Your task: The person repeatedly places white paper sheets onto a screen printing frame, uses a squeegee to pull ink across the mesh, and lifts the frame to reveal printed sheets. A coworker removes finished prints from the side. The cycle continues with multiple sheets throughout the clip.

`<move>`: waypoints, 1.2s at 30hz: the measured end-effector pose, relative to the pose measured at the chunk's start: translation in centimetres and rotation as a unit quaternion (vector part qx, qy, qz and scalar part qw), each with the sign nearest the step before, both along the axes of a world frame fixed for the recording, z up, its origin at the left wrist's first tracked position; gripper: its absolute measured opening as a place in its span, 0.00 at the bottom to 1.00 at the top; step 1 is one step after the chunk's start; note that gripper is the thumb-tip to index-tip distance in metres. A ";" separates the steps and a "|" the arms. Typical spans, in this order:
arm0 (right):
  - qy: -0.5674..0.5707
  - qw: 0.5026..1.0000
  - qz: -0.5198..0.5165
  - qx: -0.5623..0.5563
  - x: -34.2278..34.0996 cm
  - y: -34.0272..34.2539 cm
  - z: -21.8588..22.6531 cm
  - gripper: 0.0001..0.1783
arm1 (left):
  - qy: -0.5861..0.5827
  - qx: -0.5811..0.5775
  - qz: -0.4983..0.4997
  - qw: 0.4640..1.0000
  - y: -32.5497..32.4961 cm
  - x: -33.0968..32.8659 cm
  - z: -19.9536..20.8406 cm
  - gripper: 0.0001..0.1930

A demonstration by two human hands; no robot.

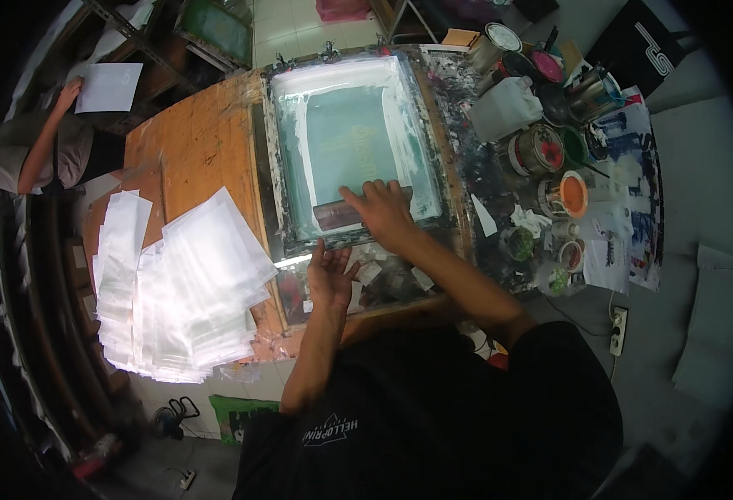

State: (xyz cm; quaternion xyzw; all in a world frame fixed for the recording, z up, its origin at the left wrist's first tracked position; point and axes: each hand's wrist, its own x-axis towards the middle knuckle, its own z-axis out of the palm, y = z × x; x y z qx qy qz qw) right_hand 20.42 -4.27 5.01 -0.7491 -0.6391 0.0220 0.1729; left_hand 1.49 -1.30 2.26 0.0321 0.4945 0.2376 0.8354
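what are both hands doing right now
Left hand: open, fingers on near edge of screen frame.
Right hand: closed on squeegee.

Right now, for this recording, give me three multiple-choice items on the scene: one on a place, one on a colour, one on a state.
1. Where does the pile of clear plastic sheets lie?
A. Left of the printing screen
B. On the paint cans
C. On the floor

2. What colour is the paint in the open can on the right?
A. Blue
B. Orange
C. White

3. What is the right hand doing?
A. Hanging free
B. Holding a paper sheet
C. Pressing on the squeegee

Answers: 1 A, the pile lies on the wooden table left of the frame. 2 B, the can's inside is bright orange. 3 C, its fingers lie over the squeegee on the mesh, while the left hand rests at the frame's near edge.
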 end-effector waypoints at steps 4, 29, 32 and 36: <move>-0.033 0.998 -0.009 0.058 0.9 1.8 -1.1 0.39 | 0.003 0.018 -0.014 1.000 0.1 0.1 0.1 0.53; 0.056 0.995 0.012 -0.086 5.4 5.5 0.1 0.37 | 0.032 0.011 -0.039 0.999 0.9 -0.1 1.7 0.26; -0.015 0.999 0.018 0.031 1.1 0.1 2.4 0.35 | -0.040 0.034 -0.039 0.998 1.5 -1.1 2.5 0.20; -0.081 0.994 -0.012 0.078 -0.3 -0.2 10.2 0.32 | -0.128 0.098 -0.022 0.987 2.9 -0.4 8.3 0.12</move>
